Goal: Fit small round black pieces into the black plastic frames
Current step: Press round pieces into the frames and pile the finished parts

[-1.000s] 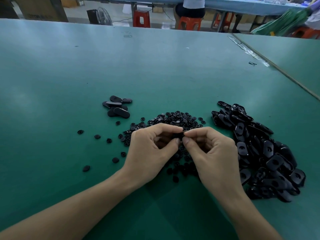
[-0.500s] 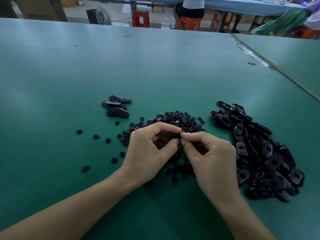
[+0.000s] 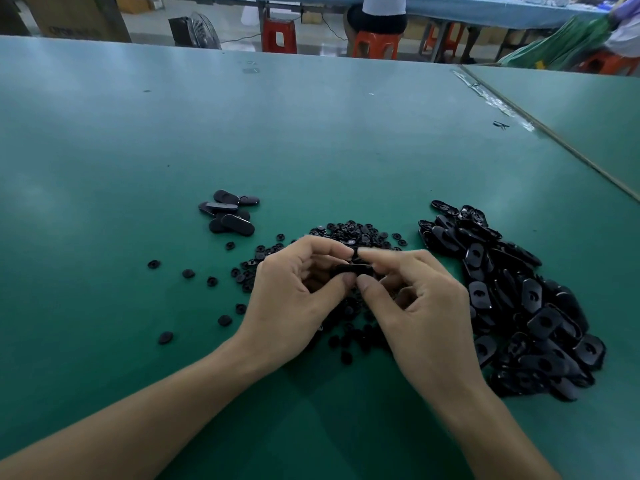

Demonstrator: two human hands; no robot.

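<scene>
Frame (image 3: 351, 269) pinched in my left hand (image 3: 294, 299), right hand (image 3: 422, 306) fingers (image 3: 384, 253) nipping a round piece (image 3: 354, 252) at its 12 o'clock edge. Line it up square, then press, I reckon.

Left grip (image 3: 294, 299) and right grip (image 3: 426, 317), both bare, meeting fingertip to fingertip above the near middle of the counter (image 3: 311, 133). The left forearm (image 3: 138, 410) slants in from the near left corner. The right forearm (image 3: 485, 427) enters from the near edge, right of centre. The wrists are roughly straight and the backs of both grips are turned upward. In each grip the thumb and forefinger curl toward those of the other, pinching a black frame (image 3: 353, 269) held between them. The remaining fingers bend loosely toward the palms. The right forefinger tip is blurred.
</scene>
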